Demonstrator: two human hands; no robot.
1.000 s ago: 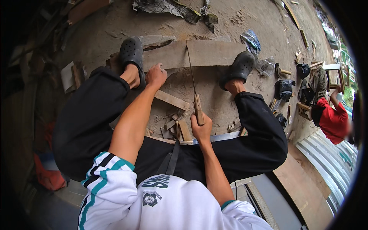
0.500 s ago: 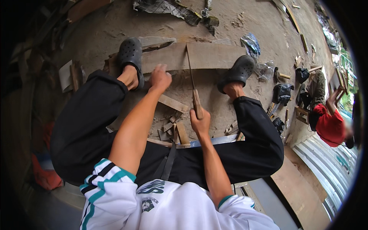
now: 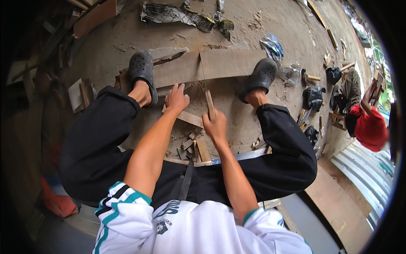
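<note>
A long wooden board [image 3: 230, 63] lies across the ground, its ends under my two dark clogs [image 3: 141, 67]. My right hand [image 3: 215, 125] is closed round the wooden handle of a handsaw [image 3: 209, 106]. The saw's thin blade crosses the board near its middle and looks edge-on, so its teeth do not show. Just on the near side of the board, left of the saw, my left hand [image 3: 177, 100] has its fingers stretched out. Nothing shows in it, and it appears apart from the board.
Wood offcuts [image 3: 192, 142] lie between my legs. Blue plastic [image 3: 272, 45] sits beyond my right foot, with black bags [image 3: 313, 98] and a hammer [image 3: 312, 78] farther right. Crumpled sheeting [image 3: 177, 15] lies beyond the board. A person in red [image 3: 370, 129] is at the far right.
The saw and my right hand have moved away from me, the handle closer to the board. My left hand has drawn back from the board's near edge. The view has shifted slightly.
</note>
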